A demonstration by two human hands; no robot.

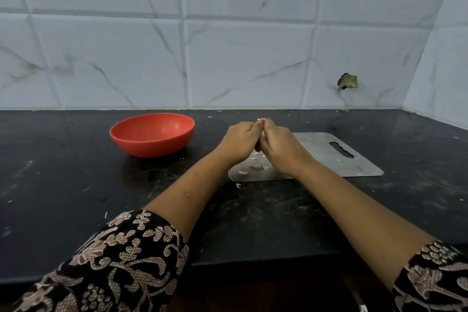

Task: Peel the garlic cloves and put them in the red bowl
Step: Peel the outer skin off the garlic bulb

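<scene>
Together left hand (239,143), right hand (279,147) fingers (269,127) pinch garlic clove (261,121).

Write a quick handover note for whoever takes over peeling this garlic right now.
Left hand and right hand: both pinch one garlic clove between them, above the steel cutting board.
Red bowl: on the countertop, left of the board, with no cloves visible inside.
Done: some peeling; skin scraps lie on the board.
Left: finish this clove and drop it in the bowl.
</scene>
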